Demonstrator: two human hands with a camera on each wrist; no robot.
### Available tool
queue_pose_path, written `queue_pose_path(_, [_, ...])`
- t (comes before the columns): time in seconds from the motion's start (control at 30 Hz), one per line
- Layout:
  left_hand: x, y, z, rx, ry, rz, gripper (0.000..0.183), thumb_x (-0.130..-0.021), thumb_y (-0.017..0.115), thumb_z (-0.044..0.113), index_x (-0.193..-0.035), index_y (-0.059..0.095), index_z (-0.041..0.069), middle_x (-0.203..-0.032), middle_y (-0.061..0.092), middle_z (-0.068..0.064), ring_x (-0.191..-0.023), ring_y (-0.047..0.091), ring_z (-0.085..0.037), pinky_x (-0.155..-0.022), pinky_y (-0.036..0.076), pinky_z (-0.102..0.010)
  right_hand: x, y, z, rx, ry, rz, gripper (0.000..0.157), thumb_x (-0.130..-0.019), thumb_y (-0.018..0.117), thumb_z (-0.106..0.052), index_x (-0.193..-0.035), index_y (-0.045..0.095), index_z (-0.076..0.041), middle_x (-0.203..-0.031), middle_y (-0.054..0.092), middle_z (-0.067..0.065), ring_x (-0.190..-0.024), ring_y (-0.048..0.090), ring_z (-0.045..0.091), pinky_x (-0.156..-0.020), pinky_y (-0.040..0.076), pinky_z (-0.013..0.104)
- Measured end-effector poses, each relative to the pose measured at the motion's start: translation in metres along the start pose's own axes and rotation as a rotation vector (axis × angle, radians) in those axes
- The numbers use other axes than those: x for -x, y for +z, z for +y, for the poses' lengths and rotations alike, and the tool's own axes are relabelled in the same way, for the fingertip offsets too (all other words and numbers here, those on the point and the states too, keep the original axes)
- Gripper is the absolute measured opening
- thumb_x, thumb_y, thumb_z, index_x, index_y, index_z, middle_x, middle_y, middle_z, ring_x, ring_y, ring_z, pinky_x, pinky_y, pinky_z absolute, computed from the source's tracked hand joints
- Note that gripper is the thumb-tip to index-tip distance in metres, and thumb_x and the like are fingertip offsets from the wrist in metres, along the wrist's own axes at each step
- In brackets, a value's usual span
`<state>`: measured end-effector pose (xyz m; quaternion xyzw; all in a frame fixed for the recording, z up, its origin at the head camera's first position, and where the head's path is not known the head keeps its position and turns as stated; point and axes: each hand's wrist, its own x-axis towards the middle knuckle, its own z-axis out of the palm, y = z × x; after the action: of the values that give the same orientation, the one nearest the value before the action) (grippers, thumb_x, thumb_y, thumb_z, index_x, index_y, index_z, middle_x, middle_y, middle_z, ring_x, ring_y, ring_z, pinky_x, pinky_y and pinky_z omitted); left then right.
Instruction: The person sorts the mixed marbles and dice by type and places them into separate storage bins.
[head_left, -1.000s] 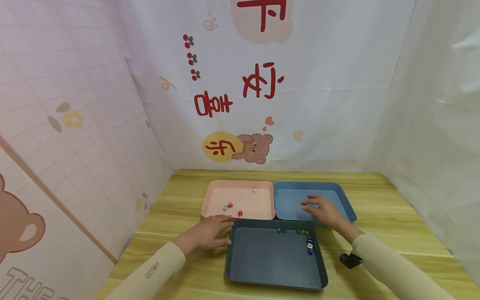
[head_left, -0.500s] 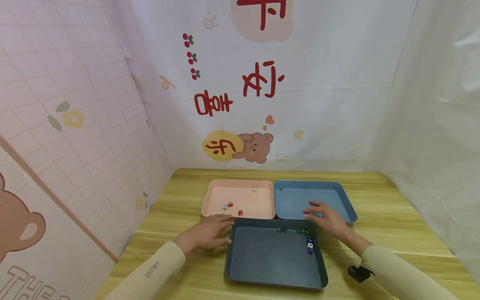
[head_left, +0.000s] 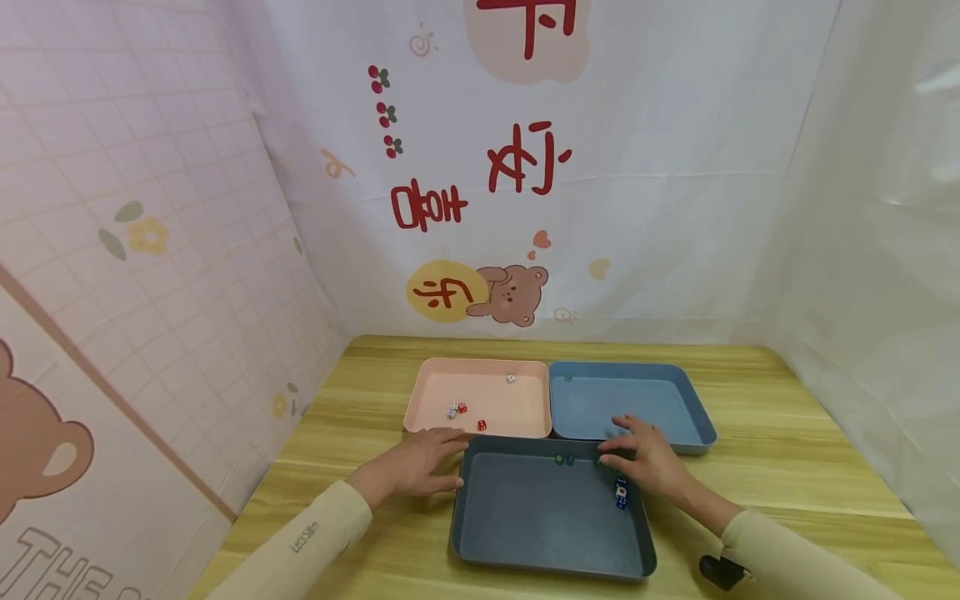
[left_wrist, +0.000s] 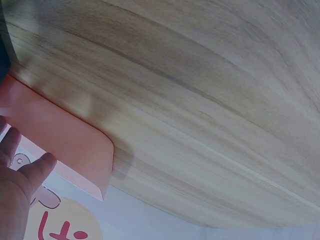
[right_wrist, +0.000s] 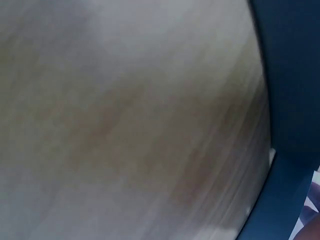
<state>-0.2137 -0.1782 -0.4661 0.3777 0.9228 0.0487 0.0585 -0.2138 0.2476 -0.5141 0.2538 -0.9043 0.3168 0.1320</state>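
My right hand [head_left: 651,460] hovers over the far right corner of the dark grey tray [head_left: 540,521], its thumb and fingers spread near the green dice there, which it partly covers. Blue dice [head_left: 621,503] and a white die [head_left: 621,492] with a red dot lie below the hand along the tray's right wall. Two more dark dice, one a green die [head_left: 559,459], sit by the far wall. My left hand [head_left: 414,464] lies relaxed at the tray's far left corner, holding nothing; the left wrist view shows its fingers [left_wrist: 37,170] in front of the pink tray [left_wrist: 65,130].
Behind the dark tray, the pink tray holds red dice [head_left: 482,425] and white dice [head_left: 511,378]. Beside it the blue tray [head_left: 622,400] has a small green die [head_left: 568,377] at its far left. All stand on a wood-grain table [head_left: 780,450] before a printed white backdrop [head_left: 660,208].
My right hand has come back from over the blue tray to the dark tray's far right corner. A green die now shows in the blue tray's far left. The left hand stays put.
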Motion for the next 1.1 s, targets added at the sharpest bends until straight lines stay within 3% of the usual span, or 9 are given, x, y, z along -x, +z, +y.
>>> queue_pose_path(0.13, [0.0,0.0,-0.001,0.01,0.001,-0.005,0.064,-0.097,0.058,0.05,-0.145,0.05,0.009,-0.154,0.04,-0.01,-0.141,0.036,-0.03,-0.113,0.031,-0.05,0.001,0.005,-0.001,0.083,0.005,0.013,0.016,-0.08,0.083,-0.021,-0.094,0.08,-0.018,-0.132,0.056,0.028,-0.131,0.039,0.053,-0.097,0.016,0.081])
queue_pose_path(0.33, [0.0,0.001,-0.001,0.015,0.004,-0.011,0.064,-0.097,0.058,0.05,-0.146,0.05,0.008,-0.155,0.039,-0.01,-0.142,0.036,-0.031,-0.113,0.031,-0.051,0.001,0.006,-0.005,0.152,0.055,-0.045,0.015,-0.081,0.082,-0.024,-0.095,0.079,-0.02,-0.138,0.053,0.025,-0.136,0.034,0.051,-0.101,0.008,0.08])
queue_pose_path(0.6, [-0.001,0.001,-0.002,0.016,0.007,-0.009,0.065,-0.098,0.057,0.05,-0.146,0.049,0.008,-0.155,0.039,-0.011,-0.142,0.035,-0.032,-0.113,0.031,-0.052,-0.004,0.008,-0.009,0.254,0.093,-0.085,0.01,-0.08,0.083,-0.024,-0.09,0.079,-0.025,-0.137,0.055,0.024,-0.136,0.035,0.05,-0.1,0.008,0.082])
queue_pose_path(1.1, [-0.001,-0.001,-0.001,0.001,-0.023,-0.03,0.064,-0.097,0.057,0.052,-0.147,0.049,0.011,-0.155,0.038,-0.009,-0.142,0.035,-0.03,-0.114,0.03,-0.051,-0.008,0.004,-0.016,0.275,0.103,-0.13,0.012,-0.074,0.086,-0.017,-0.081,0.078,-0.023,-0.132,0.058,0.025,-0.132,0.039,0.051,-0.098,0.012,0.083])
